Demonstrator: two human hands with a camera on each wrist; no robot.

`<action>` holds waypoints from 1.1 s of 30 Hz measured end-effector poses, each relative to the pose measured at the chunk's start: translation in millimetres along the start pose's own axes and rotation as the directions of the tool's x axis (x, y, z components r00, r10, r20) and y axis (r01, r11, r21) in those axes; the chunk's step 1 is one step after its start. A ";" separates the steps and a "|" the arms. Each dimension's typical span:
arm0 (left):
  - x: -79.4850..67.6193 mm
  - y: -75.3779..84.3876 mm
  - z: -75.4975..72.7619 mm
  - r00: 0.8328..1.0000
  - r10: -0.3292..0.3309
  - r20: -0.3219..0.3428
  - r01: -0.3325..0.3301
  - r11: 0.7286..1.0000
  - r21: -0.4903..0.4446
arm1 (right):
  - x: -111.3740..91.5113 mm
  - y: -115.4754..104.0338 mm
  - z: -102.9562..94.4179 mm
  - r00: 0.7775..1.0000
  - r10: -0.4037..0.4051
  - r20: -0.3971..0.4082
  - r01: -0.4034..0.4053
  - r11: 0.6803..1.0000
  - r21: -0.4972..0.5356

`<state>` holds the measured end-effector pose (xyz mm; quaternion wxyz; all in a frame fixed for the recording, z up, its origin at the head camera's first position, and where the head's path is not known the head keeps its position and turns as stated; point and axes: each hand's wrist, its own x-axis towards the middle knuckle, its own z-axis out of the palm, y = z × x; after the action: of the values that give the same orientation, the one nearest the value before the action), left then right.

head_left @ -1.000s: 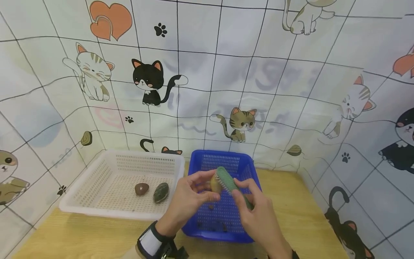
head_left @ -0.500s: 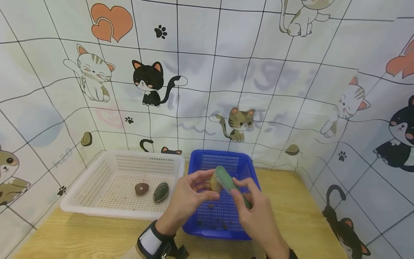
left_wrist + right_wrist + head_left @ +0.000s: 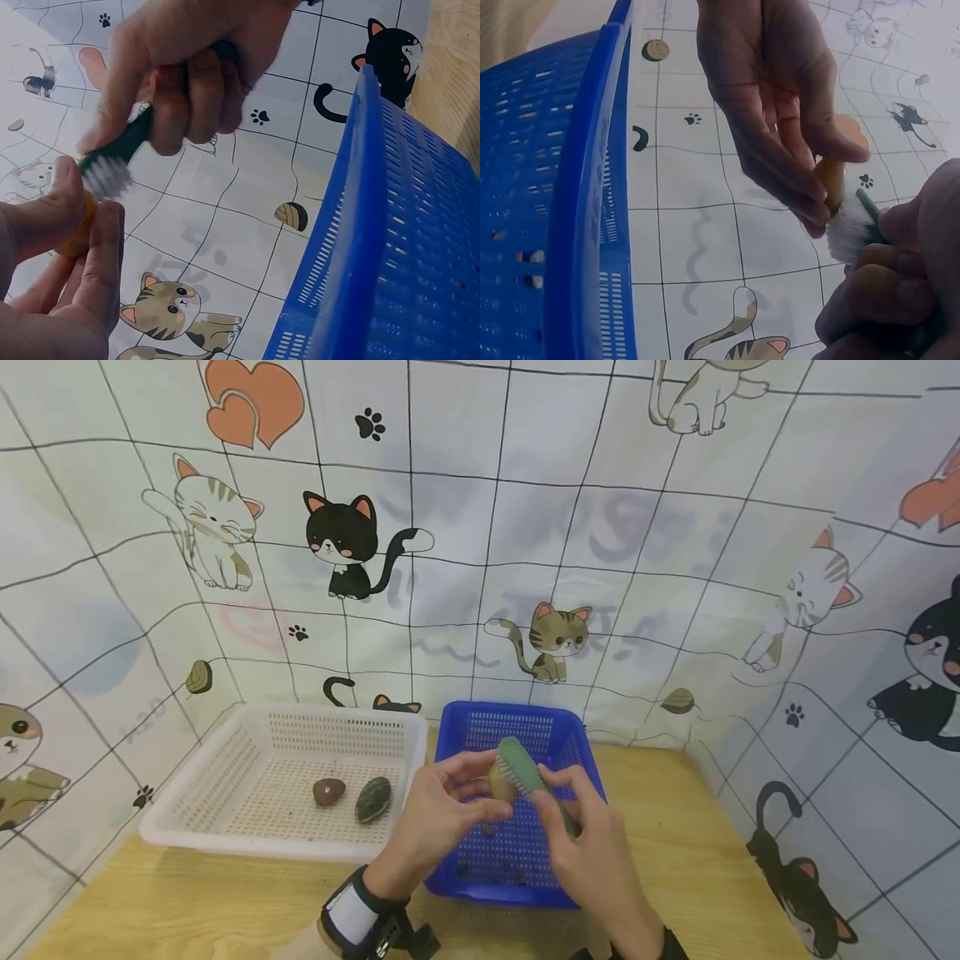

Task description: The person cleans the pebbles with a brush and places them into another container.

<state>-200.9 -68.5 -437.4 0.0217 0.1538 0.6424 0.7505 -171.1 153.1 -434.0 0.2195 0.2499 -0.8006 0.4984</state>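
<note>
A yellowish-brown stone is pinched between the thumb and fingers of my left hand, above the blue basket. My right hand grips the handle of a green brush. The brush's white bristles touch the stone in the left wrist view. In the right wrist view the bristles meet the stone at its lower end. Fingers cover part of the stone and most of the brush handle.
The blue basket under my hands holds small dark bits. To its left, a white basket contains a reddish-brown stone and a dark green stone. Both baskets stand on a wooden table against a cat-patterned covering.
The head view has shifted slightly. Both hands keep nearly the same grip and place, with the brush staying against the stone.
</note>
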 end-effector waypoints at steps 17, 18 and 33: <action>2.7 -5.1 -0.1 0.997 -0.019 0.070 0.021 0.999 -0.036 | -3.1 2.5 1.8 0.997 -0.031 -0.077 0.027 0.998 -0.055; 2.6 -4.0 0.2 0.997 -0.015 0.079 0.019 0.999 -0.048 | -2.2 3.0 -0.2 0.996 -0.011 -0.091 0.008 0.999 -0.039; -0.3 8.0 -31.0 1.000 -0.005 0.014 0.003 0.995 0.102 | 1.2 -0.9 -19.5 0.981 0.163 -0.103 -0.157 0.985 0.065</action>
<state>-207.3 -99.6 -433.6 0.0200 0.1589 0.6800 0.7156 -169.4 170.3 -424.7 0.2144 0.1636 -0.7906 0.5498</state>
